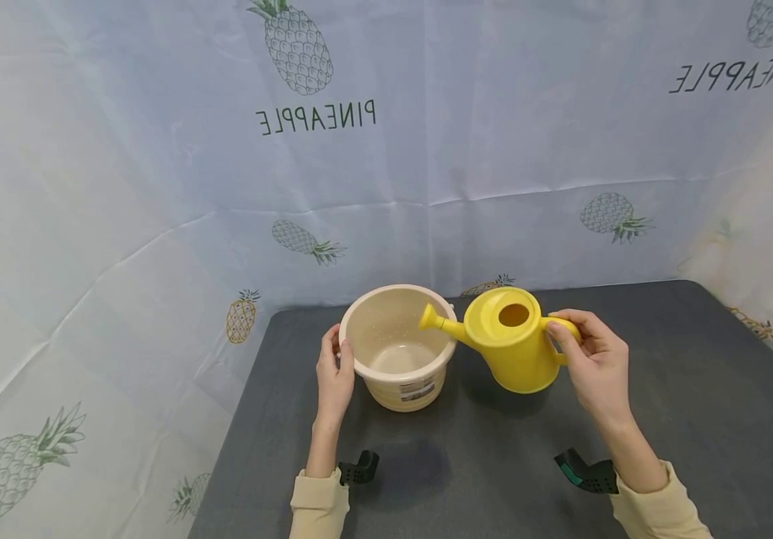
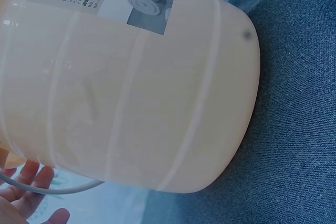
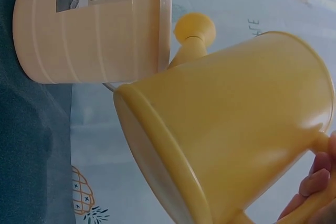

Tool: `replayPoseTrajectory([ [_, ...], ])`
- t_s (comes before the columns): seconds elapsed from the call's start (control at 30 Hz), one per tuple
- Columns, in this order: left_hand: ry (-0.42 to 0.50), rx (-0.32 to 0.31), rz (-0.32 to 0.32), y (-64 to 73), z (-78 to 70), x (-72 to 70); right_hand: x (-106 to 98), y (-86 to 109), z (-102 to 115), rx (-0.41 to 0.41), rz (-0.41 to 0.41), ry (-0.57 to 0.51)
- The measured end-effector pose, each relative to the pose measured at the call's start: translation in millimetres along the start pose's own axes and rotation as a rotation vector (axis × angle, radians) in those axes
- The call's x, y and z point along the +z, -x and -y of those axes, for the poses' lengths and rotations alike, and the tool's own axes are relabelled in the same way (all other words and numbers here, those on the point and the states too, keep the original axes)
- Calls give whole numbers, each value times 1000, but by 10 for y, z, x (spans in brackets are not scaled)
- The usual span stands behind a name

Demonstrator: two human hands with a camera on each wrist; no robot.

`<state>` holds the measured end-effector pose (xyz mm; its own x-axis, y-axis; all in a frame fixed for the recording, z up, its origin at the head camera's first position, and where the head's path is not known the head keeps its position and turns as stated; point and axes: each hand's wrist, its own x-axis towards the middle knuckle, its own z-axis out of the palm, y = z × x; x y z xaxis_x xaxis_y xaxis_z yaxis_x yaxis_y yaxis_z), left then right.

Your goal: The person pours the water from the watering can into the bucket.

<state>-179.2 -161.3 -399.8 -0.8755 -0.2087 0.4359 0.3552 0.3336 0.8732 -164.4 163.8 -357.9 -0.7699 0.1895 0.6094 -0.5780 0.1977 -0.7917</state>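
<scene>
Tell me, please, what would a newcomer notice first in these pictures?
Probably the bright yellow watering can, right of centre in the head view, gripped by its handle in the right hand, with its spout over the bucket's opening. Next comes that cream bucket near the middle, with the left hand at its left side. Behind them, the pale cloth with pineapple prints and mirrored lettering also draws the eye.

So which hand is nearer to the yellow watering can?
Right. The right hand grips the yellow watering can by its handle; the left hand is farther off, at the left rim of the cream bucket.
</scene>
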Motion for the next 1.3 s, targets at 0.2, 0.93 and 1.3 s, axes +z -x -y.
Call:
replayPoseTrajectory([
  [0.2,10,-3,0,13,21,-1,-1,2,-3,1,11,9],
  [0.93,9,-7,4,2,31,8,34,-68,255,-2,27,68],
  [1.3,2,-4,0,1,21,-3,64,-87,364,-29,44,68],
])
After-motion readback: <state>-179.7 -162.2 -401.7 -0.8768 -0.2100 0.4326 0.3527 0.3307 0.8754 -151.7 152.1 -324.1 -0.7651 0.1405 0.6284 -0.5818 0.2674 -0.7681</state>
